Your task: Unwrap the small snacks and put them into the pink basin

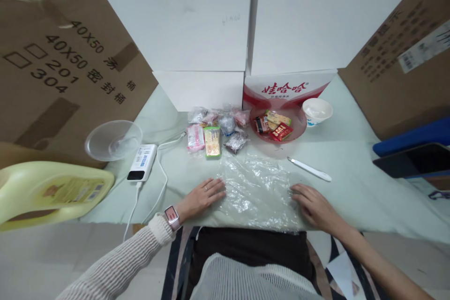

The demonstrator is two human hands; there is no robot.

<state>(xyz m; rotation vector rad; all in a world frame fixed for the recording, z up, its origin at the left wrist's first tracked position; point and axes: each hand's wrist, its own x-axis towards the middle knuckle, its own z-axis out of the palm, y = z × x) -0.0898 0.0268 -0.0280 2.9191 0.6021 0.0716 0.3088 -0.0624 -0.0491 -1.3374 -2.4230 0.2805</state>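
Observation:
A clear plastic bag point(258, 192) lies spread on the table in front of me. My left hand point(202, 197) rests flat at its left edge, fingers stretched out. At the bag's right edge lies my right hand point(312, 204), its fingers extended and slightly bent, holding nothing. Just beyond the bag sit several small wrapped snacks, among them a yellow-green packet point(212, 142) and a dark one in clear wrap point(236, 142). A pink transparent bowl point(298, 126) holds a few more packets, one of them red point(281, 131). A white craft knife point(309, 168) lies right of the bag.
A paper bowl point(317, 110) stands beside the pink bowl. On the left are a clear plastic lid or bowl point(114, 139), a white power bank point(142, 163) with a cable and a yellow jug point(56, 192). Cardboard and white boxes point(200, 18) wall the sides and back. A dark phone point(415, 159) is at right.

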